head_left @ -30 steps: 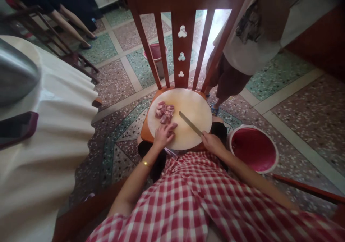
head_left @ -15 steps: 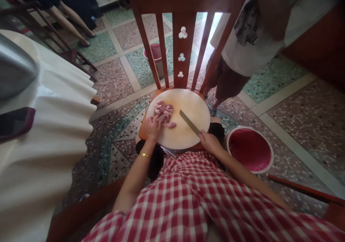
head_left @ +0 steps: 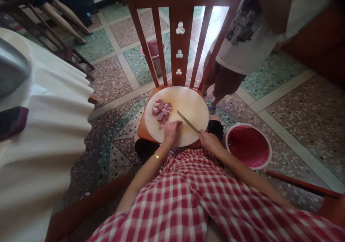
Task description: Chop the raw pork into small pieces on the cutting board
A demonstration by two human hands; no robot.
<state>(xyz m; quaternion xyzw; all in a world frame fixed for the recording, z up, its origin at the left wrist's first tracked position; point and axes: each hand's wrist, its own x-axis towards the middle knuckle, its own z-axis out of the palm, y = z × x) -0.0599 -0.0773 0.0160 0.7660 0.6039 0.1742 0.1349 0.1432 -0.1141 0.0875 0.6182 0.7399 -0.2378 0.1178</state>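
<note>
“Meat, raw and pink, in small irregular pieces (head_left: 162, 109), is being carried in a loose heap by the round white cutting board (head_left: 194, 100). How is it expected to handle?”

“As light, soft and slippery it is being judged, giving under pressure but hardly fragile. For each piece, a hold by the thick middle with bent fingertips is being advised; by a thin end, slipping is being risked.”

“And the long, narrow, grey-bladed knife (head_left: 188, 122)?”

“As stiff and heavier than any one piece it is being judged, and only by the handle is a hold being recommended. That end is being gripped by the right hand (head_left: 208, 140), its fingers being wrapped closely round at the board's near right edge. The tip is being pointed toward the board's middle; whether the board is being touched by the blade cannot be told.”

“What about the left hand (head_left: 172, 130)?”

“Over the board's near edge it is being held, with fingers curled and just beside the blade. Whether a piece is being pinched beneath them cannot be told.”

“Where, then, is the heap being borne?”

“Toward the board's left edge, just beyond the left hand and well apart from the right one.”
</note>
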